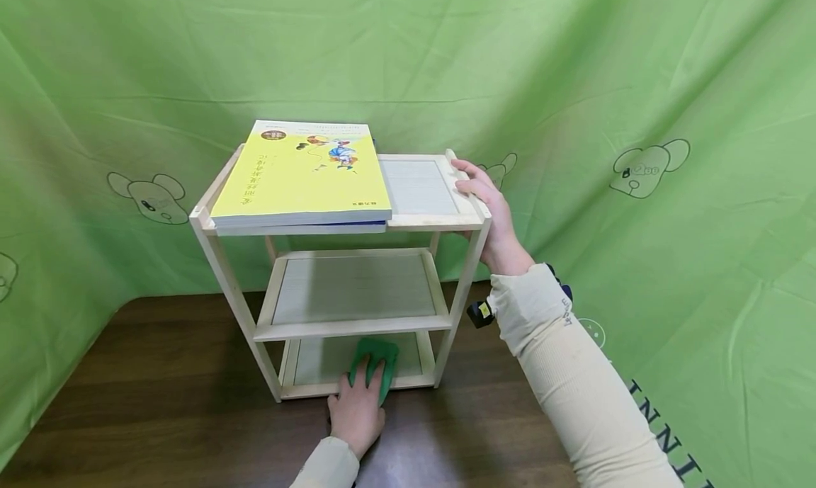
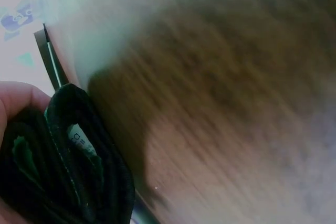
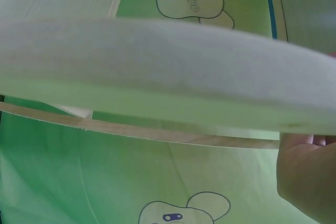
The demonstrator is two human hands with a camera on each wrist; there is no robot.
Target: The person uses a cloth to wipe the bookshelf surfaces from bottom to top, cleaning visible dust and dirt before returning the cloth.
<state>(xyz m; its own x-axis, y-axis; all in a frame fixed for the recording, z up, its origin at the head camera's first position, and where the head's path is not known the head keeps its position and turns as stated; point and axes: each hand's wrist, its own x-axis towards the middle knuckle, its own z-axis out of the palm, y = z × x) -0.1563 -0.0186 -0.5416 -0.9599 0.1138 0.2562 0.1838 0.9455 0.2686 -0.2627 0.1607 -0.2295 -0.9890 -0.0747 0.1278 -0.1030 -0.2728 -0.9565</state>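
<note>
A three-tier pale wooden shelf rack (image 1: 353,326) stands on the brown floor. On its bottom tier my left hand (image 1: 358,413) holds a green cloth (image 1: 377,351), fingers spread over its top. The left wrist view has the folded cloth (image 2: 107,166) up close, dark, with a small white label among its folds and a finger (image 2: 23,94) at its left. My right hand (image 1: 487,215) grips the rack's top right side rail, fingertips over the rail and the thumb hidden. The right wrist view has a pale rail (image 3: 157,66) across it and part of that hand (image 3: 304,174).
A yellow-covered book (image 1: 306,176) lies on other books on the left of the top tier and overhangs its front edge. The middle tier (image 1: 357,286) sits close above the left hand. Green curtain (image 1: 408,49) with printed mouse heads hangs behind and at both sides.
</note>
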